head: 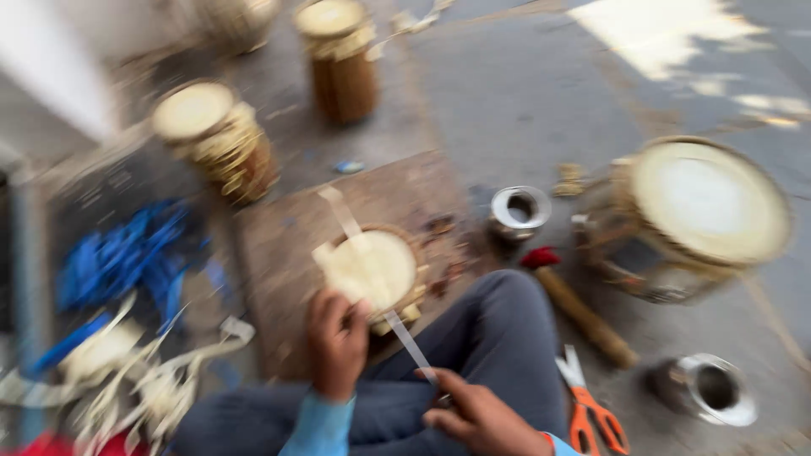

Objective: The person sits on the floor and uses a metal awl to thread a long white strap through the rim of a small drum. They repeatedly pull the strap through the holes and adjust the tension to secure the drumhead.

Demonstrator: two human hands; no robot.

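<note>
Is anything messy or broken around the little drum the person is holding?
Nothing looks broken, though the picture is blurred. The left hand grips the small drum; the right hand pulls a pale strap from it. A tangle of pale straps lies heaped at the left, and the orange scissors lie on the ground.
</note>
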